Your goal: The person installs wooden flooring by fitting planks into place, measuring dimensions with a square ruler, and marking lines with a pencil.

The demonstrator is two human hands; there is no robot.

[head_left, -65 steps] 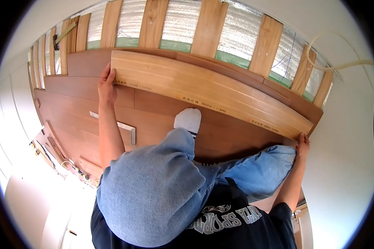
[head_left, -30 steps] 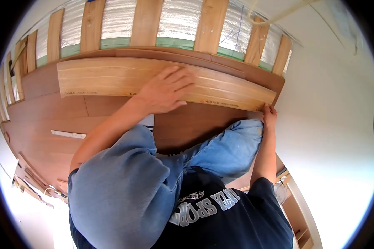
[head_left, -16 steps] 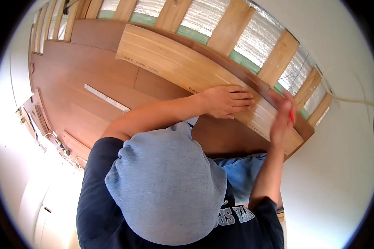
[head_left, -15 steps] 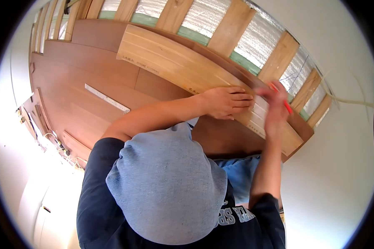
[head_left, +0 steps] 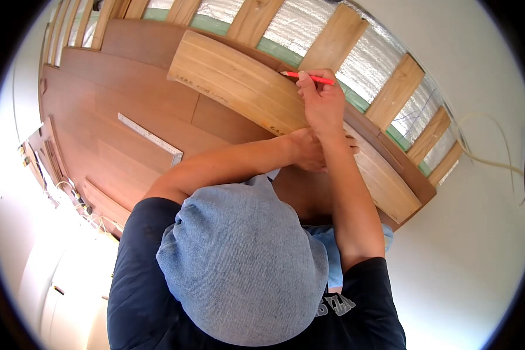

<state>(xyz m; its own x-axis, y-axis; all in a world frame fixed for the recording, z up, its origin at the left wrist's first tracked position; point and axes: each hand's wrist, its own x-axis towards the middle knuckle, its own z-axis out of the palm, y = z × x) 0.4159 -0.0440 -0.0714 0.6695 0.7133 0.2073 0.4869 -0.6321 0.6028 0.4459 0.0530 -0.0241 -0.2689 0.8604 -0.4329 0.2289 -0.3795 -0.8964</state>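
Observation:
A pale wooden plank [head_left: 233,79] with printed lettering lies face down along the edge of the brown floorboards [head_left: 140,99]. My left hand [head_left: 310,150] rests flat on the plank's middle, fingers spread, partly hidden behind my right forearm. My right hand [head_left: 324,105] grips a red pencil [head_left: 312,78] above my left hand. The pencil points left, its tip at the plank's far edge, beside the brown board behind it; whether it touches cannot be made out.
Wooden battens [head_left: 335,38] over silver foil run beyond the boards. A metal square [head_left: 149,137] lies on the floor at left, near loose strips [head_left: 55,154] and cords. A pale cable [head_left: 490,164] hangs by the right wall [head_left: 472,233].
My right hand has let go of the plank's right end, taken up the red pencil and moved left along the far edge. My left hand has gone from the left end to the middle.

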